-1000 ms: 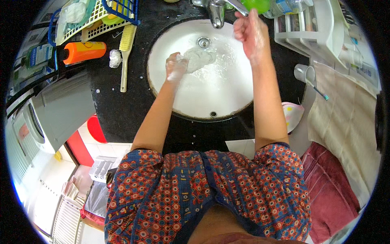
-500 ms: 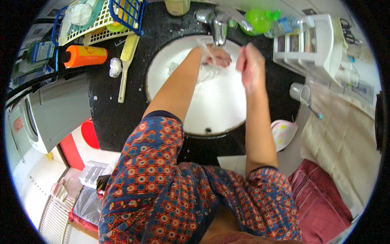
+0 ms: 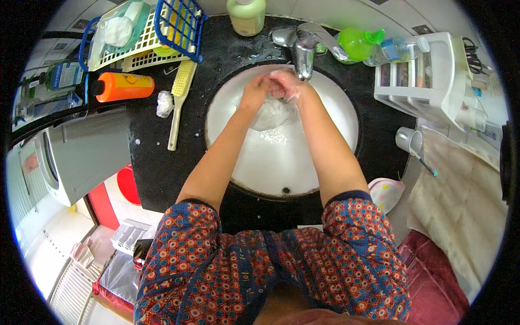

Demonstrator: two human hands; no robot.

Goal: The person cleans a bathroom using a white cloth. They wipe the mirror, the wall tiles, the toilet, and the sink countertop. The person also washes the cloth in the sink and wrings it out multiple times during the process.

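Observation:
A round white sink (image 3: 303, 157) is set in a black countertop. Near the sink's far rim, my left hand (image 3: 256, 92) meets my right hand (image 3: 290, 85), and the two touch just left of the chrome faucet (image 3: 304, 59). Both look wet. Their fingers overlap and are smeared by motion, so whether anything lies between them is hidden. Swirling water (image 3: 275, 116) lies in the basin beneath my hands, with bright ripples toward the middle.
Left on the countertop (image 3: 162, 184) lie a yellow-bristled brush (image 3: 180, 97), a crumpled white wad (image 3: 164, 104) and an orange bottle (image 3: 127, 86), with a blue-and-cream basket (image 3: 143, 40) behind. Along the back stand a pale green jar (image 3: 246, 17) and green bottle (image 3: 357, 44); right, white drawers (image 3: 439, 70).
My right hand has moved left, from beside the faucet, to meet my left hand. The left hand has shifted left, and its forearm slants less. The whole view has moved slightly.

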